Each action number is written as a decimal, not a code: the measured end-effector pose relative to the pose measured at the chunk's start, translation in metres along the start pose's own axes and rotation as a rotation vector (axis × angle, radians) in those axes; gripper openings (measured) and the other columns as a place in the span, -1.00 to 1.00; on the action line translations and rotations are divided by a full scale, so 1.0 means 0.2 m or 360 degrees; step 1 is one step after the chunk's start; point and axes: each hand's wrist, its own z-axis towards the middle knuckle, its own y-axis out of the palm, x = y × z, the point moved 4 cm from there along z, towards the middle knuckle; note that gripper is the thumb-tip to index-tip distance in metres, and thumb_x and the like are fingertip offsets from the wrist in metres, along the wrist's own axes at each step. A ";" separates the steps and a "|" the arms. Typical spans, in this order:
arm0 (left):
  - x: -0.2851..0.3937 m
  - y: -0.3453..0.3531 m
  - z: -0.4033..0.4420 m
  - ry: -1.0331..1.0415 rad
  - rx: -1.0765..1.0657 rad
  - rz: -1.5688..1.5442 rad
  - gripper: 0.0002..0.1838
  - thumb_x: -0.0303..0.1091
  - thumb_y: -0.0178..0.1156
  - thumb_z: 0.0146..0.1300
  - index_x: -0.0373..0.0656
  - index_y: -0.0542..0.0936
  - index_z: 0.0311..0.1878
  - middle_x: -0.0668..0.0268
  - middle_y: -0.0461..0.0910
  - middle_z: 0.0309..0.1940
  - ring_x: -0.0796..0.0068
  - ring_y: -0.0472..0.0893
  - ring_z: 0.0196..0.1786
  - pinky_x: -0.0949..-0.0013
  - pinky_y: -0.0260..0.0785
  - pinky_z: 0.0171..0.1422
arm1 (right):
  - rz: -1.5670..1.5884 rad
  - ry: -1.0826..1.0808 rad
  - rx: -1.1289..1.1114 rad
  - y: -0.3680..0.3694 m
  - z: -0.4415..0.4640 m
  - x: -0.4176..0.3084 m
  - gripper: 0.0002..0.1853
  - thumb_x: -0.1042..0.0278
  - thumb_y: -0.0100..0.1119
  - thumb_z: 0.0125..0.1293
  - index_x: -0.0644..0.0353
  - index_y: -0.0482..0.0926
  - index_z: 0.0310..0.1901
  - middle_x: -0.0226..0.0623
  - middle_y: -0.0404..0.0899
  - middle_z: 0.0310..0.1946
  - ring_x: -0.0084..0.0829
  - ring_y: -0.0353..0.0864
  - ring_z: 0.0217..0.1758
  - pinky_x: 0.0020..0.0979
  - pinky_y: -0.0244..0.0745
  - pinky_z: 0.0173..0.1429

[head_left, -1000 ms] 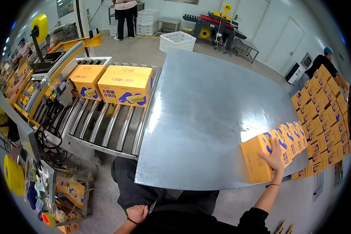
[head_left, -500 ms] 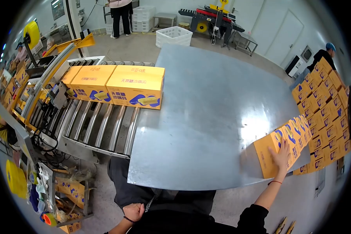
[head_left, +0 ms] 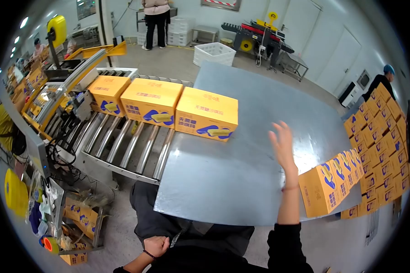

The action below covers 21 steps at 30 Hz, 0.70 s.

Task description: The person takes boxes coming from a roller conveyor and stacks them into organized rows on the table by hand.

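Hovering above the surface [head_left: 232, 182], the right grip [head_left: 283, 148] is held spread; below its near edge, the left grip [head_left: 156, 246] is curled. At its left, a box [head_left: 206, 113] is supported; at its right, a row of boxes [head_left: 335, 182].

One cam, worn on my head. It looks from above the near side of the table [head_left: 241, 182], facing forward and pitched down across it. Close range on my lap [head_left: 214, 239] and left hand [head_left: 156, 245] short of the table, right hand [head_left: 283, 145] over it. Very wide lens, corners black: reaches rollers [head_left: 127, 141] left of the table, box stack [head_left: 380, 159] right, wall [head_left: 255, 9] well beyond.
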 end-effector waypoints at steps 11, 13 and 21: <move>-0.01 -0.02 -0.05 0.0002 0.0036 0.0107 -0.63 -0.20 0.27 0.34 -0.01 0.52 -0.62 0.33 0.56 -0.65 0.27 0.61 -0.57 0.22 0.43 -0.47 | -0.0188 -0.0118 -0.0558 1.01 0.67 -0.58 -0.32 -0.10 0.23 0.40 0.24 0.44 0.36 0.06 0.41 0.34 0.05 0.30 0.46 0.13 0.11 0.54; -0.01 -0.02 -0.04 -0.0015 0.0054 0.0126 -0.63 -0.20 0.27 0.34 -0.01 0.52 -0.62 0.33 0.56 -0.65 0.28 0.61 -0.57 0.21 0.42 -0.47 | -0.0210 -0.0185 -0.0420 0.90 0.59 -0.63 -0.31 -0.07 0.30 0.35 0.26 0.44 0.34 0.05 0.44 0.26 0.03 0.36 0.36 0.09 0.18 0.47; -0.03 -0.01 -0.02 0.0001 -0.0071 0.0023 -0.63 -0.13 0.22 0.38 0.01 0.55 -0.58 0.32 0.56 -0.63 0.27 0.62 -0.55 0.16 0.45 -0.47 | -0.0269 -0.0819 -0.0790 0.31 -0.17 -1.24 -0.12 0.13 0.57 0.01 0.18 0.39 0.38 0.08 0.38 0.21 0.10 0.34 0.30 0.03 0.25 0.44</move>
